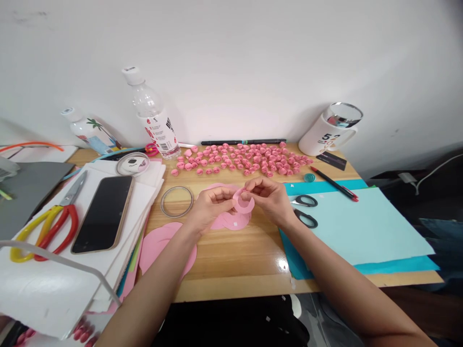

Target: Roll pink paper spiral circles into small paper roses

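Note:
My left hand (pixel 211 205) and my right hand (pixel 269 197) meet over the middle of the wooden table (pixel 235 260). Both pinch a curled pink paper strip (pixel 243 201), which forms a loose ring between the fingertips. Under the hands lie flat pink paper circles (pixel 231 220). Another pink paper circle (pixel 159 243) lies beside my left forearm. Behind the hands, many small rolled pink paper roses (pixel 242 161) are spread across the table.
Black-handled scissors (pixel 306 209) lie on light blue paper sheets (pixel 361 226) at right, with a red pen (pixel 334 184) and white mug (pixel 331 130) behind. At left: a phone (pixel 103 212), red and yellow scissors (pixel 50 224), white paper stack, tape rings (pixel 176 201), two bottles (pixel 154 115).

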Action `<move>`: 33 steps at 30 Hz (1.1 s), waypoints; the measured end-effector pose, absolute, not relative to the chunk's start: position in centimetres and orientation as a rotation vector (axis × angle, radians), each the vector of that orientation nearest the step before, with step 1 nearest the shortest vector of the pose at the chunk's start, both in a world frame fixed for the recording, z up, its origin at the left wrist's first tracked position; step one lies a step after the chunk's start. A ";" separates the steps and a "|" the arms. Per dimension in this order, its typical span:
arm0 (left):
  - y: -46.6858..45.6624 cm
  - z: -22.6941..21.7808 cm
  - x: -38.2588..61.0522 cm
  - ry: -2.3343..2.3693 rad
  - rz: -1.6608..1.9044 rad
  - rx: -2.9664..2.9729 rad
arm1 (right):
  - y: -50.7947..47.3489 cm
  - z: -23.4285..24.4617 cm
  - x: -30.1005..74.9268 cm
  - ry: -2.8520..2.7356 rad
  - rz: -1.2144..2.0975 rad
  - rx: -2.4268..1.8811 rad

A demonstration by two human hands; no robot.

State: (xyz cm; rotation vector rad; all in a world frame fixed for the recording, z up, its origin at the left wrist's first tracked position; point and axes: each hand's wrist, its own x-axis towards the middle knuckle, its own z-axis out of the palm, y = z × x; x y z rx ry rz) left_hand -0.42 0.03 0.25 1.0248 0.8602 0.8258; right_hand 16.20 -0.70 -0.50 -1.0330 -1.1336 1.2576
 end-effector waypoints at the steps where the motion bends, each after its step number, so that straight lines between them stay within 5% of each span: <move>1: 0.0 0.3 -0.4 0.862 0.820 1.025 | -0.7 -0.5 16.2 -1.137 1.248 -1.028; 33: 0.1 -0.1 -0.6 0.991 0.984 1.115 | -1.1 -1.2 15.9 -1.355 1.135 -0.928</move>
